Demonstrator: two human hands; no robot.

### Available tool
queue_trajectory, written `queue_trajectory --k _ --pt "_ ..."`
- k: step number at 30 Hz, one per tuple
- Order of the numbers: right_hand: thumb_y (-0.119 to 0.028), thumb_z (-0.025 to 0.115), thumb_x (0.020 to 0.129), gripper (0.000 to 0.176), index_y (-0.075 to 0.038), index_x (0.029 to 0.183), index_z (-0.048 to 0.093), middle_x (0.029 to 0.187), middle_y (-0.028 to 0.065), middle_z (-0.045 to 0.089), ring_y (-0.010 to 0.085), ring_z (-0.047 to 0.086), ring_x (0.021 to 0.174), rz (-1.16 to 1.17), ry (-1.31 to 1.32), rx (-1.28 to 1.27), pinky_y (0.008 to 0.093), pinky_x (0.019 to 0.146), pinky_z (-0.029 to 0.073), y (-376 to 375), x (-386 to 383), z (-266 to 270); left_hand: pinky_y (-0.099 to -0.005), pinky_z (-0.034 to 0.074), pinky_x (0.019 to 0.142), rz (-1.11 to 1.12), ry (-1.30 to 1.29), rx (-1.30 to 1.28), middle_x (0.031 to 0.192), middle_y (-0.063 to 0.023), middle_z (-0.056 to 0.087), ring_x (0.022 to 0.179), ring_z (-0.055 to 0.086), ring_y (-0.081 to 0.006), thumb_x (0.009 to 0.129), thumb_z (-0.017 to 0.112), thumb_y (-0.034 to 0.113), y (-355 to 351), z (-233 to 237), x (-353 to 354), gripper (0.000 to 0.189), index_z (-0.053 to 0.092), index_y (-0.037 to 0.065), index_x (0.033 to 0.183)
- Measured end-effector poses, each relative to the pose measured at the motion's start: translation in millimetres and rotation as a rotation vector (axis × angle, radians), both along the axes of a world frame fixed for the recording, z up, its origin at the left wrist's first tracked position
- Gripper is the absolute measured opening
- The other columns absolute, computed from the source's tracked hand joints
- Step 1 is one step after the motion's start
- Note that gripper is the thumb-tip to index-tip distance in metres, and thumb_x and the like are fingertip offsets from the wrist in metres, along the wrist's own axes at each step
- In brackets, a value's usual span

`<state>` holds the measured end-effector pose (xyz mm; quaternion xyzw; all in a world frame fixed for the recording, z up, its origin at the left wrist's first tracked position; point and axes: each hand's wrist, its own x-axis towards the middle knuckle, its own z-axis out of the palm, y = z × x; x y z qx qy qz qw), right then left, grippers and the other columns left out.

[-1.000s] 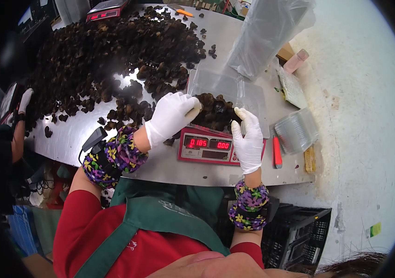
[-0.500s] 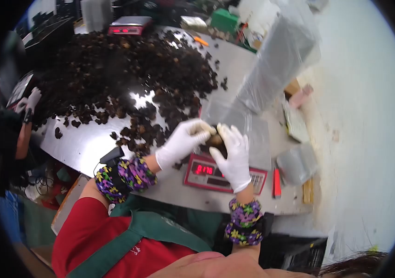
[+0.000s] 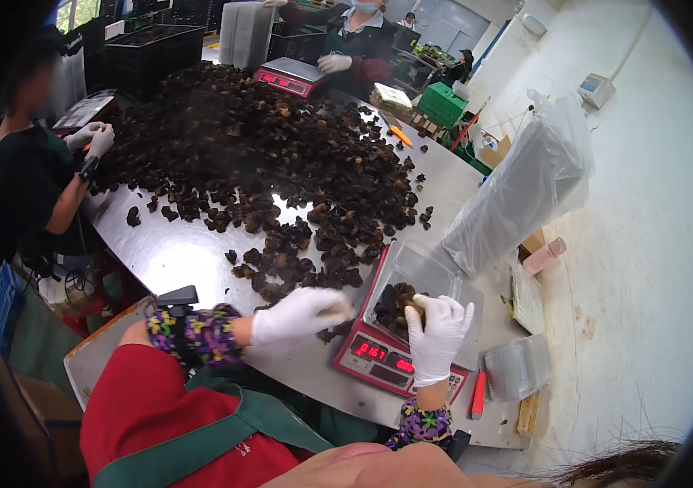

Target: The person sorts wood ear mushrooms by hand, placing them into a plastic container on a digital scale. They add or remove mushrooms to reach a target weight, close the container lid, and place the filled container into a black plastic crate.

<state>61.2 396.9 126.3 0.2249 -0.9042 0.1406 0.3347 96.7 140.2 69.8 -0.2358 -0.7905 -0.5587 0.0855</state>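
Observation:
My left hand (image 3: 301,315), in a white glove, hovers over the table left of the red scale (image 3: 371,358); its fingers are pressed together and blurred, and whatever they hold, if anything, cannot be made out. My right hand (image 3: 439,335), also gloved, is over the clear plastic tray (image 3: 417,262) on the scale. Its thumb and forefinger pinch a piece of dark fungus (image 3: 419,304) at the edge of the dark pieces (image 3: 393,307) in the tray. The scale's display glows red.
A wide heap of dark fungus (image 3: 241,146) covers the metal table (image 3: 143,244). Two co-workers stand at the left and far sides. A second scale (image 3: 289,75), an orange knife (image 3: 400,135), bagged trays (image 3: 525,183), a red tool (image 3: 478,394) and stacked clear trays (image 3: 519,368) lie around.
My left hand has moved away from my right hand, out to the left and off the tray. The view has tilted up, showing more of the room. The display reading has changed.

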Motion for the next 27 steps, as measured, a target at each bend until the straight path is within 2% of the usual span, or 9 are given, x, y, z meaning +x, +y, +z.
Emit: queue_trajectory --k 4,6,11,15,18,20,22,24,27 --pt "-0.03 0.074 0.085 0.036 -0.019 0.119 0.068 0.115 0.0038 0.064 0.0268 0.054 0.12 0.037 -0.152 0.177 0.0601 0.115 0.025 1.2 -8.0 -26.1 -0.0444 0.055 0.072 -0.082 -0.195 -0.585 0.083 -0.0136 0.069 0.078 0.069 -0.0353 0.093 0.064 0.032 -74.5 -20.6 62.1 0.022 0.07 0.012 0.096" --pt "-0.029 0.074 0.086 0.04 -0.018 0.124 0.067 0.122 0.006 0.062 0.0277 0.054 0.123 0.04 -0.155 0.074 0.0598 0.115 0.025 -0.9 -2.6 -17.4 -0.0453 0.054 0.069 -0.049 -0.283 -0.801 0.078 -0.0136 0.069 0.076 0.068 -0.0351 0.089 0.065 0.037 -116.8 -60.3 97.4 0.025 0.072 0.013 0.091" --pt "-0.021 0.07 0.09 0.036 -0.014 0.125 0.066 0.128 0.0077 0.06 0.0278 0.053 0.126 -0.005 -0.084 -0.088 0.0574 0.118 0.023 10.1 15.2 0.5 -0.0423 0.055 0.068 -0.06 -0.585 -1.114 0.08 -0.011 0.071 0.077 0.07 -0.0314 0.087 0.065 0.039 -155.7 -52.9 164.9 0.026 0.076 0.017 0.095" --pt "-0.014 0.069 0.09 0.032 -0.012 0.122 0.068 0.127 0.0098 0.061 0.0298 0.055 0.124 -0.058 -0.051 -0.188 0.0549 0.118 0.025 17.5 32.5 6.7 -0.042 0.056 0.07 0.037 -0.341 -0.789 0.081 -0.0105 0.072 0.079 0.071 -0.0299 0.089 0.066 0.033 -149.2 -52.7 164.5 0.021 0.076 0.019 0.099" --pt "-0.013 0.068 0.09 0.031 -0.011 0.121 0.068 0.128 0.0101 0.061 0.0291 0.055 0.124 -0.117 -0.04 -0.193 0.0543 0.118 0.026 26.1 42.9 2.2 -0.0422 0.056 0.071 0.122 -0.233 -0.758 0.082 -0.0112 0.072 0.079 0.071 -0.0298 0.089 0.066 0.031 -123.5 -41.6 135.8 0.02 0.075 0.018 0.102" --pt "-0.011 0.068 0.09 0.031 -0.011 0.12 0.069 0.128 0.0104 0.061 0.0285 0.055 0.124 -0.138 -0.049 -0.191 0.0536 0.119 0.026 31.4 50.5 0.1 -0.041 0.056 0.067 0.134 -0.078 -0.668 0.072 -0.0099 0.068 0.069 0.07 -0.0294 0.091 0.067 0.034 -106.3 -50.7 113.5 0.02 0.073 0.018 0.1" --pt "-0.01 0.067 0.09 0.031 -0.01 0.12 0.069 0.127 0.0104 0.061 0.0286 0.056 0.123 -0.164 0.009 -0.175 0.054 0.119 0.026 41.4 56.4 -7.9 -0.042 0.055 0.068 0.071 -0.082 -0.903 0.081 -0.0114 0.068 0.075 0.069 -0.0295 0.09 0.068 0.032 -78.7 -27.9 90.8 0.019 0.072 0.016 0.099" --pt "-0.008 0.065 0.091 0.03 -0.009 0.12 0.069 0.127 0.0109 0.062 0.0291 0.056 0.123 -0.207 -0.064 -0.158 0.0532 0.119 0.026 42.4 66.1 -2.4 -0.043 0.053 0.075 0.064 0.219 -0.787 0.097 -0.0124 0.066 0.092 0.066 -0.0309 0.088 0.07 0.031 -56.5 -44.8 64.0 0.022 0.07 0.015 0.103" --pt "-0.007 0.064 0.092 0.027 -0.008 0.118 0.07 0.126 0.0117 0.062 0.0295 0.056 0.122 -0.242 -0.067 -0.227 0.0518 0.117 0.028 50.6 76.7 -3.2 -0.0445 0.05 0.087 0.018 0.057 -0.759 0.118 -0.0127 0.061 0.112 0.059 -0.0337 0.087 0.07 0.03 -15.7 -46.1 45.2 0.029 0.066 0.013 0.11"
